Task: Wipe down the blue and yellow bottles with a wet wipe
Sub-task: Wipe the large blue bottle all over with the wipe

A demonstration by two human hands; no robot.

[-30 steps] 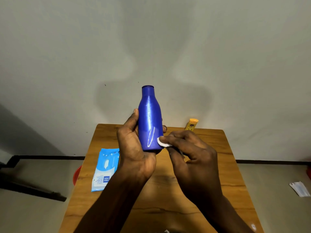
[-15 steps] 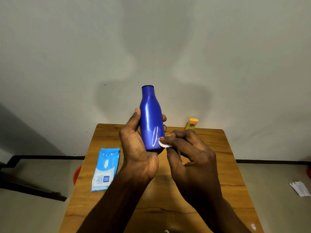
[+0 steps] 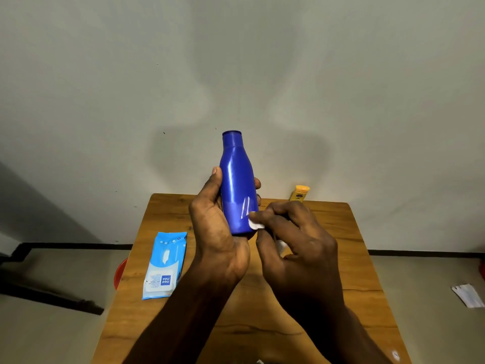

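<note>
One view only, the head camera, looking down over a wooden table (image 3: 341, 258) set against a pale wall.

Blue bottle (image 3: 237, 185): held upright above the table, cap uppermost, clear of the surface. The left hand (image 3: 217, 232) is closed around its lower half, thumb up the left side, fingertips showing round the right edge. The base sits in the palm.

Right hand (image 3: 296, 248): fingers pinched together on a small wad of white wet wipe (image 3: 255, 224), which is pressed to the bottle's lower right side, just above the base. A further bit of white shows below the fingers; probably the rest of the wipe, though that cannot be confirmed.

Yellow bottle (image 3: 299, 193): stands at the far edge of the table, to the right of the hands and well apart from them. Neither hand touches it.

Wipe packet (image 3: 164, 266): flat on the table's left side, beside the left forearm.

Judgement on step: wiping of the blue bottle is in hand, contact low on the body. How much of the surface is already done cannot be read from gloss alone.

Next move calls for: carrying the wipe upward toward shoulder and cap, with the left hand turning the bottle to present unwiped faces. The grip must shift so the covered area gets reached. The yellow bottle remains.
</note>
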